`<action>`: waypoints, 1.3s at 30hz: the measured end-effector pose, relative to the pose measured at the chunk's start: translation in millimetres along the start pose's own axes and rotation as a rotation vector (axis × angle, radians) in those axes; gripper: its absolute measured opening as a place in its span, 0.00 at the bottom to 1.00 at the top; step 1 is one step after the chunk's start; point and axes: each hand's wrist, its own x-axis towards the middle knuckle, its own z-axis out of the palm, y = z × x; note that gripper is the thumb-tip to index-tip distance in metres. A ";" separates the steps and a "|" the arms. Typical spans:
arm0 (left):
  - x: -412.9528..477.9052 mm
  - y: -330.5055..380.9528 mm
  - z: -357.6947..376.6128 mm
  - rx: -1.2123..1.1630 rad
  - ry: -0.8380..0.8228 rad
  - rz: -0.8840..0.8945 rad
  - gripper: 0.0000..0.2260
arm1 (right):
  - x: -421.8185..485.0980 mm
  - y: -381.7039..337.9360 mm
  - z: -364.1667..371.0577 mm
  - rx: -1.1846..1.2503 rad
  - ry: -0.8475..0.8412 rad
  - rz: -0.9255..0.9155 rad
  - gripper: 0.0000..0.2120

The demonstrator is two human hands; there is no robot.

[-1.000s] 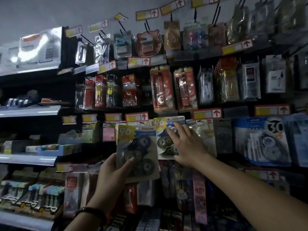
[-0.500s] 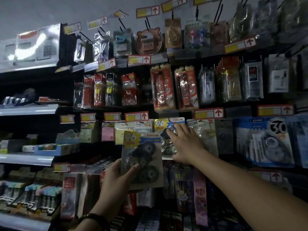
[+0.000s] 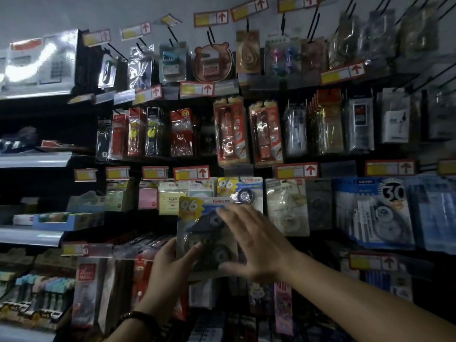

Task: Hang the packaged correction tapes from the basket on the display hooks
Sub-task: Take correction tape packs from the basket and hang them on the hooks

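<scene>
Correction tape pack, upright: left hand is gripping its lower corner, right hand is lying open across it, hung pack hanging just above-right.

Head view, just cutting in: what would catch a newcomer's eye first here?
The yellow-and-blue 96 correction tape pack at centre, gripped at its lower left by the left hand while the right hand spreads open across its front. Just behind and above it a matching pack hangs in the display row. To the right, a big blue pack marked 30 stands out.
</scene>
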 end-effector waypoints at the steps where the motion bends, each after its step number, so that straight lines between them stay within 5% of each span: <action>1: 0.0 -0.9 4.4 -0.017 0.001 -0.007 0.08 | -3.5 -2.7 0.5 -0.001 -0.053 -0.022 0.54; 9: 3.0 -3.0 22.5 -0.058 -0.094 -0.057 0.10 | -9.4 1.4 4.8 0.062 -0.083 0.122 0.58; 15: 7.4 -8.5 23.6 0.259 -0.047 -0.009 0.15 | -0.1 23.7 5.8 -0.143 -0.115 0.193 0.56; 21: 4.0 -23.0 24.6 0.513 -0.125 0.020 0.08 | 22.0 34.8 3.9 -0.253 -0.164 0.281 0.55; 39: 1.9 -0.7 13.8 0.833 -0.210 0.193 0.14 | 43.3 36.5 -11.1 -0.314 -0.173 0.318 0.56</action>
